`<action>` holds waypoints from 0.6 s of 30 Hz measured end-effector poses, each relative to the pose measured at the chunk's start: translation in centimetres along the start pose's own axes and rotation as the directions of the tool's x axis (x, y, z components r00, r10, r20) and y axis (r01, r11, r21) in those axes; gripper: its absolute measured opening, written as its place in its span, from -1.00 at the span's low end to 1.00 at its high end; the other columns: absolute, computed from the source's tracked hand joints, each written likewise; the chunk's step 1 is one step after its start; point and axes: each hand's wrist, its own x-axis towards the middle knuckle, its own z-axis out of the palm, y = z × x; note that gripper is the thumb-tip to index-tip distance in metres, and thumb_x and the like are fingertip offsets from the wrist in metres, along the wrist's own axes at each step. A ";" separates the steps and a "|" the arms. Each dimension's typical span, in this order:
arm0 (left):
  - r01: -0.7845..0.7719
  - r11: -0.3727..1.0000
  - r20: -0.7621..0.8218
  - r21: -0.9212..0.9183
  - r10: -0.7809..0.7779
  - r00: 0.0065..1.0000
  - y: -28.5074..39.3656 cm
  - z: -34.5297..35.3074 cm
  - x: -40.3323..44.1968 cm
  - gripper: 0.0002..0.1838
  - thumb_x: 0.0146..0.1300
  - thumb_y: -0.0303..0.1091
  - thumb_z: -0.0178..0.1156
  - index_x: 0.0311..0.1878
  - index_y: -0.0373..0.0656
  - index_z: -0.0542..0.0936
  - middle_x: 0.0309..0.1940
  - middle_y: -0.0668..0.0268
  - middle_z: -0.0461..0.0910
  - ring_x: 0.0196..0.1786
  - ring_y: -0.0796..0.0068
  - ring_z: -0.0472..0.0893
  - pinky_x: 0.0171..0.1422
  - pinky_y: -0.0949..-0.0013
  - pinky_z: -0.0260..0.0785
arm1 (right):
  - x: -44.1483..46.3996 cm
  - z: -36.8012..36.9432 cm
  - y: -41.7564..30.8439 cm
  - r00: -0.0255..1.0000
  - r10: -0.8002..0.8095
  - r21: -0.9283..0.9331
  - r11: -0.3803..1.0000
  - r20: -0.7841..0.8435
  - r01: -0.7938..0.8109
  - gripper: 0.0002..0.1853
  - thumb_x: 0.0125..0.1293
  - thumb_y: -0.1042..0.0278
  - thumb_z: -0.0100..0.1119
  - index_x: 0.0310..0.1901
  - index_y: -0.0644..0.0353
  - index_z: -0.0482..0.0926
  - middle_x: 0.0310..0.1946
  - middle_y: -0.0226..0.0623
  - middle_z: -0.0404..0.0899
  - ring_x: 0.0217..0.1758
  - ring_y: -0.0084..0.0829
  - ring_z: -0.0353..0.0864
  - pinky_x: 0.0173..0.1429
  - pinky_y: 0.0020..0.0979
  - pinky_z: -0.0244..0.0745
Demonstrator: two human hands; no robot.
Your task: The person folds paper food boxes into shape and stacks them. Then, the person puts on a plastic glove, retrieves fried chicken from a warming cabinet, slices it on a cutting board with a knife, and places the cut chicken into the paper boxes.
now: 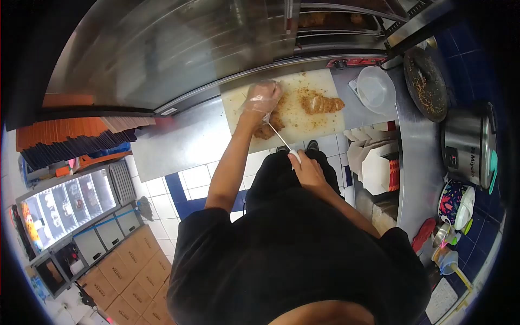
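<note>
My left hand (264, 96), in a clear plastic glove, is curled over a breaded fried cutlet (264, 131) on the left part of a pale cutting board (300, 130). Its fingertips are hidden. In my right hand (309, 170) is the white handle of a knife (278, 133). The thin blade points up and left, its tip by the cutlet, just below my left wrist. Cut into strips, a second fried cutlet (323, 104) lies on the right side of the board among scattered crumbs.
Right of the board stands a translucent plastic tub (375, 89). Beyond it are a dark crumb-covered pan (425, 84) and a steel cooker (467, 146). White takeaway boxes (375, 162) sit below the counter edge. A steel cabinet front (179, 49) rises behind the counter.
</note>
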 end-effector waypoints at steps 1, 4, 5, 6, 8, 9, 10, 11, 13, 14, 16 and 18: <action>0.007 1.000 0.003 -0.003 -0.007 1.000 -0.8 1.0 0.0 -0.63 0.44 -0.12 0.22 -0.29 -0.28 0.69 -0.27 -0.14 0.71 -0.17 -0.17 0.72 -0.02 -0.02 0.59 | 0.5 0.7 0.3 1.000 0.004 -0.003 1.000 0.007 -0.004 -0.49 0.63 -0.20 -0.10 0.11 0.15 0.52 -0.19 0.28 0.71 -0.01 0.40 0.64 0.10 0.28 0.51; 0.094 0.995 0.042 -0.013 -0.094 0.995 -2.6 2.5 0.5 -0.60 0.45 -0.09 0.18 -0.31 -0.29 0.65 -0.28 -0.17 0.68 -0.17 -0.22 0.69 -0.01 -0.10 0.55 | 1.8 1.9 -0.3 1.000 0.030 -0.046 0.998 0.000 -0.030 -0.47 0.64 -0.19 -0.12 0.13 0.18 0.50 -0.17 0.29 0.71 0.00 0.41 0.64 0.11 0.28 0.51; 0.058 0.998 0.010 -0.039 -0.057 0.998 -3.2 2.6 0.6 -0.60 0.45 -0.08 0.17 -0.29 -0.28 0.66 -0.28 -0.15 0.68 -0.17 -0.22 0.69 0.00 -0.11 0.54 | 2.2 2.2 -0.7 0.999 0.030 -0.055 0.998 -0.025 -0.032 -0.49 0.64 -0.18 -0.10 0.08 0.18 0.51 -0.24 0.22 0.71 -0.02 0.37 0.66 0.09 0.25 0.51; 0.015 0.998 -0.030 -0.061 -0.017 0.999 -3.4 2.3 0.7 -0.60 0.44 -0.07 0.17 -0.26 -0.28 0.66 -0.27 -0.14 0.69 -0.17 -0.23 0.69 0.01 -0.13 0.54 | 2.5 2.1 -1.1 0.998 0.023 -0.064 0.998 -0.056 -0.026 -0.51 0.64 -0.16 -0.08 0.03 0.19 0.53 -0.32 0.14 0.72 -0.04 0.33 0.68 0.08 0.21 0.52; 0.033 0.999 0.005 -0.025 -0.033 0.999 -3.5 1.9 0.9 -0.61 0.44 -0.08 0.17 -0.24 -0.28 0.66 -0.26 -0.13 0.69 -0.16 -0.22 0.69 0.01 -0.12 0.53 | 2.4 1.7 -1.2 0.999 -0.001 -0.047 0.999 -0.041 -0.001 -0.49 0.64 -0.17 -0.11 0.07 0.19 0.52 -0.23 0.23 0.71 -0.02 0.37 0.66 0.09 0.25 0.51; 0.051 0.999 0.055 0.014 -0.051 0.997 -3.5 1.7 0.8 -0.63 0.43 -0.09 0.18 -0.22 -0.28 0.65 -0.26 -0.12 0.69 -0.14 -0.21 0.69 0.02 -0.11 0.53 | 2.2 1.6 -1.2 1.000 -0.015 -0.017 1.000 -0.021 0.014 -0.47 0.64 -0.19 -0.14 0.12 0.20 0.51 -0.15 0.32 0.70 0.00 0.42 0.64 0.10 0.29 0.50; 0.054 0.998 0.049 0.016 -0.054 0.997 -2.6 0.5 0.8 -0.63 0.43 -0.09 0.18 -0.22 -0.28 0.65 -0.26 -0.12 0.69 -0.14 -0.21 0.69 0.02 -0.11 0.53 | 1.7 1.1 -1.6 1.000 -0.021 -0.021 1.000 -0.019 0.021 -0.47 0.64 -0.19 -0.14 0.12 0.20 0.51 -0.15 0.32 0.70 0.00 0.42 0.64 0.10 0.29 0.50; 0.075 0.997 0.045 -0.019 -0.074 0.996 -1.7 -0.6 0.4 -0.64 0.44 -0.10 0.18 -0.20 -0.28 0.65 -0.25 -0.11 0.69 -0.12 -0.19 0.70 0.03 -0.11 0.52 | 0.9 0.5 -1.9 1.000 -0.007 -0.030 1.000 -0.018 0.006 -0.47 0.64 -0.18 -0.13 0.11 0.20 0.51 -0.15 0.33 0.70 -0.01 0.42 0.64 0.10 0.29 0.50; 0.105 0.993 0.057 -0.057 -0.102 0.993 -1.4 -1.1 -0.9 -0.64 0.44 -0.11 0.18 -0.18 -0.28 0.64 -0.23 -0.11 0.69 -0.10 -0.17 0.70 0.03 -0.10 0.52 | -0.2 0.2 -2.4 1.000 0.021 -0.034 0.999 -0.006 -0.021 -0.47 0.64 -0.17 -0.13 0.11 0.20 0.51 -0.15 0.34 0.69 -0.01 0.43 0.64 0.10 0.29 0.50; 0.071 0.992 0.050 -0.104 -0.066 0.997 -1.7 -1.1 -1.5 -0.65 0.44 -0.11 0.18 -0.18 -0.28 0.64 -0.25 -0.11 0.69 -0.11 -0.17 0.70 0.03 -0.10 0.52 | -0.5 0.2 -2.5 1.000 0.021 -0.020 1.000 0.023 -0.020 -0.47 0.64 -0.17 -0.12 0.11 0.21 0.51 -0.15 0.34 0.69 -0.01 0.43 0.64 0.10 0.29 0.50; 0.040 0.988 0.034 -0.152 -0.035 0.999 -2.4 -0.6 -1.9 -0.65 0.43 -0.11 0.18 -0.18 -0.28 0.64 -0.26 -0.11 0.69 -0.11 -0.17 0.70 0.02 -0.10 0.51 | 0.1 1.0 -2.1 0.998 0.016 -0.011 1.000 0.054 -0.016 -0.47 0.64 -0.17 -0.12 0.11 0.21 0.51 -0.15 0.34 0.69 0.00 0.43 0.63 0.10 0.29 0.50; 0.130 0.988 0.024 -0.088 -0.128 0.991 -2.6 0.0 -2.3 -0.72 0.40 -0.19 0.17 -0.22 -0.25 0.66 -0.21 -0.09 0.70 -0.08 -0.15 0.70 0.05 -0.08 0.53 | 1.5 3.0 -1.3 0.999 0.023 -0.099 0.995 0.026 -0.021 -0.47 0.64 -0.17 -0.11 0.12 0.22 0.51 -0.15 0.32 0.69 0.01 0.42 0.63 0.10 0.29 0.50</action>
